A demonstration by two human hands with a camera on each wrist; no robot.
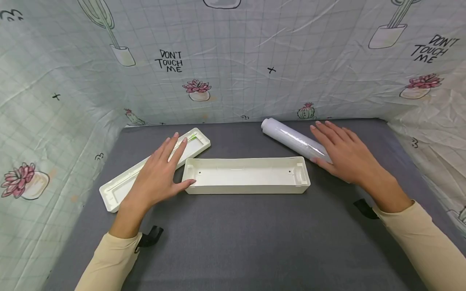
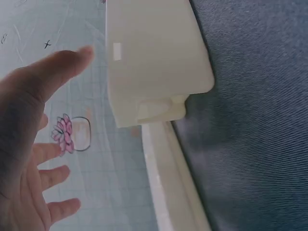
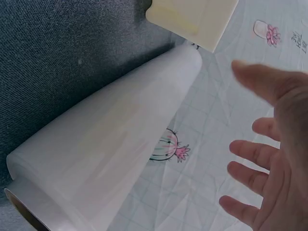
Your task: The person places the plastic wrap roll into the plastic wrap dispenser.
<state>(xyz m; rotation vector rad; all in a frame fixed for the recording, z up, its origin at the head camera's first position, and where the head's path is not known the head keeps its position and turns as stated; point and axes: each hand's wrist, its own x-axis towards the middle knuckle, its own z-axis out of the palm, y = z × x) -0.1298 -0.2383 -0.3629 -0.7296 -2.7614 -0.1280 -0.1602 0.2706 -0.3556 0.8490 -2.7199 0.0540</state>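
Note:
A long cream plastic box (image 1: 244, 189), its top uncovered, lies across the middle of the table. Left of it lies a matching lid (image 1: 113, 193), set at a slant, with a small green detail near its far end. My left hand (image 1: 154, 176) hovers over the lid, fingers spread, thumb by the box's left end. To the right lies a roll of cling film (image 1: 291, 137), pointing away to the left. Over its near end hangs my right hand (image 1: 346, 155), fingers extended; the right wrist view shows a gap between this hand and the roll (image 3: 115, 130).
A dark grey cloth (image 1: 247, 242) covers the table. Pale printed fabric (image 1: 236, 48) hangs behind it and along both sides, with cactus drawings and lettering. A black strap (image 1: 151, 236) shows at the left wrist, another black strap (image 1: 365, 209) at the right.

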